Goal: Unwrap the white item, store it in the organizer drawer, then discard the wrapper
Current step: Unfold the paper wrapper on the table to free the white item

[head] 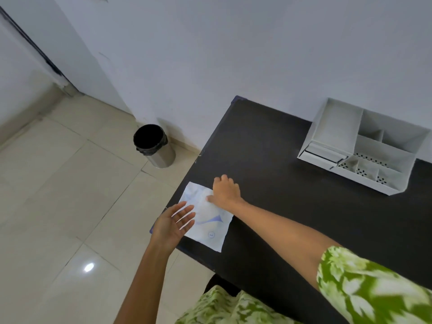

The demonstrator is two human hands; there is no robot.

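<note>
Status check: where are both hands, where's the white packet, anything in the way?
Right hand on white packet, left hand open at its edge. Packet flat on dark table, still wrapped. Path to organizer clear.

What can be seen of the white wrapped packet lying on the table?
The white wrapped packet is a flat, roughly square, crinkled sachet with pale blue print, a purple swoosh and a small circled mark near one corner. It lies flat, unopened, at the left edge of the black table. The right hand presses on its far part; the left hand, fingers spread, reaches over its near-left edge.
</note>
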